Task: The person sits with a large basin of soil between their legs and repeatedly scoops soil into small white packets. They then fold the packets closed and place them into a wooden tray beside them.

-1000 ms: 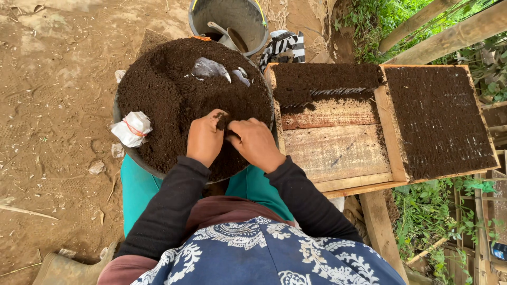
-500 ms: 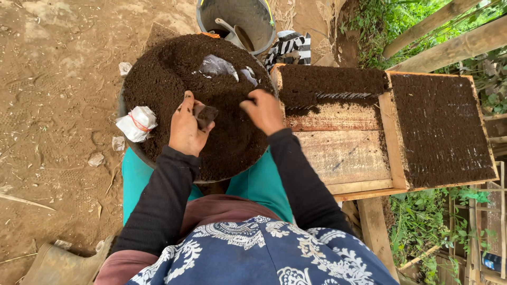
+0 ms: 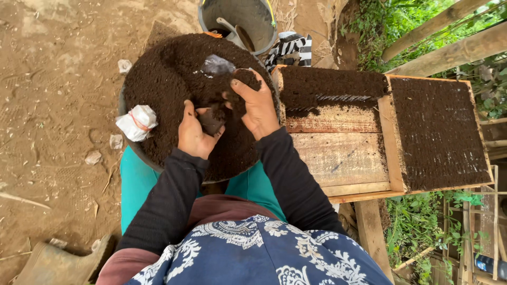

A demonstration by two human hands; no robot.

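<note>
1. The soil [image 3: 174, 89] lies heaped in a wide round basin [image 3: 138, 154] in front of the person, just left of the wooden bench [image 3: 338, 158].
2. It looks loose, crumbly and slightly damp. I judge it light by the handful, soft, and apt to spill between the fingers, so it is best scooped from underneath with a cupped palm.
3. The small dark bag [image 3: 211, 122] in the left hand [image 3: 193, 132] looks thin and limp. It would collapse unless its mouth is held by the rim.
4. The left hand sits low over the near side of the heap, fingers curled around the bag, thumb up at its edge.
5. The right hand [image 3: 259, 105] hovers just right of it, palm tilted towards the bag, fingers half closed over a clump of soil at their tips.
6. Both forearms reach forward from the body, elbows bent, sleeves dark.
7. A white bundle [image 3: 136, 122] rests on the basin's left rim. A grey bucket [image 3: 237, 21] stands at the far side. A tray [image 3: 438, 132] filled with soil lies on the right of the bench.
</note>
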